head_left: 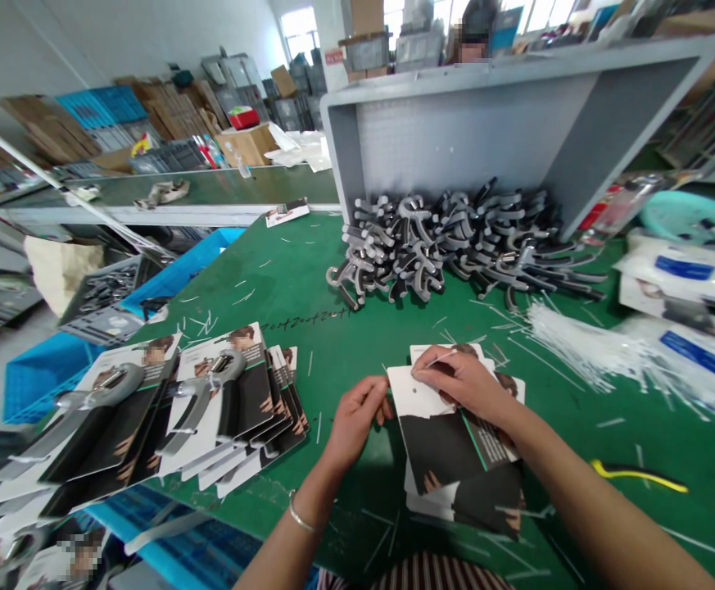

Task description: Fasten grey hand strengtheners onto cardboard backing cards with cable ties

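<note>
A printed backing card (418, 434) with small holes near its top lies tilted on a stack of similar cards (486, 496). My right hand (464, 383) rests over the card's upper part, fingers pinched on a thin white cable tie (441, 357) near the holes. At the card's left edge is my left hand (360, 407), its fingers curled together; whatever they grip is hidden. Beyond both hands, a heap of grey-and-black hand tools (418, 246), plier-like in shape, spills from a tipped grey crate (473, 131).
Carded tools (210, 393) lie in overlapping piles at left. Loose white cable ties (572, 344) spread at right, beside plastic bags (689, 270). A yellow-and-black handled tool (640, 475) lies near my right forearm. Blue crates (43, 377) stand beyond the green table's left edge.
</note>
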`<act>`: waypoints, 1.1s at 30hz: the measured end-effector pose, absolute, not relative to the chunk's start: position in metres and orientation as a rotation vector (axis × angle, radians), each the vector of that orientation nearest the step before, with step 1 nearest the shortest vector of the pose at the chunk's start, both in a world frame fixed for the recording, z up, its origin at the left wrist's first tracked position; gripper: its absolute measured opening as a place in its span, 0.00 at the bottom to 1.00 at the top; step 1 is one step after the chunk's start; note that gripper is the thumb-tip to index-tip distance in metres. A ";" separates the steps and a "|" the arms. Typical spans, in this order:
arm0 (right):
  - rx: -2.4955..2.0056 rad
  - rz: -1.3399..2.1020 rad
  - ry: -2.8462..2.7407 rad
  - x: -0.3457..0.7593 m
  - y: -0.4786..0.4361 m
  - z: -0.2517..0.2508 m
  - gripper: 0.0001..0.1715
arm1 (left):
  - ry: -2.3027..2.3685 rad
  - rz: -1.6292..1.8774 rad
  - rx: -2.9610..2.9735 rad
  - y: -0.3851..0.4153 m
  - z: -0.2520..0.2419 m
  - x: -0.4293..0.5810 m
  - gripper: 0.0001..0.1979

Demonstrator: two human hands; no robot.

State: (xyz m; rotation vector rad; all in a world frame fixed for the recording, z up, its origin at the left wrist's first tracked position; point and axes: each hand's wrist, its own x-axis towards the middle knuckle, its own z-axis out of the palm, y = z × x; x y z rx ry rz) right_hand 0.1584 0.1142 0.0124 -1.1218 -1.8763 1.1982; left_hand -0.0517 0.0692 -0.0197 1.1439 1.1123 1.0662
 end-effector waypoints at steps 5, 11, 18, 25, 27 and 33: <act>-1.143 1.367 -1.787 0.153 0.117 0.011 0.10 | 1.130 1.070 1.244 0.067 -0.026 -0.045 0.09; -1.175 1.375 -1.844 0.150 0.113 0.010 0.08 | 1.290 0.879 1.718 0.056 -0.039 -0.069 0.07; -1.184 1.301 -1.945 0.145 0.112 0.011 0.09 | 1.104 0.840 1.851 0.024 -0.041 -0.085 0.08; -1.197 1.262 -1.929 0.143 0.107 0.017 0.10 | 1.310 1.203 1.726 0.044 -0.044 -0.050 0.10; -1.187 1.224 -1.935 0.143 0.105 0.017 0.10 | 1.247 1.188 1.656 0.049 -0.043 -0.042 0.12; -1.140 1.189 -1.893 0.146 0.102 0.018 0.09 | 1.241 1.228 1.411 0.042 -0.028 -0.039 0.08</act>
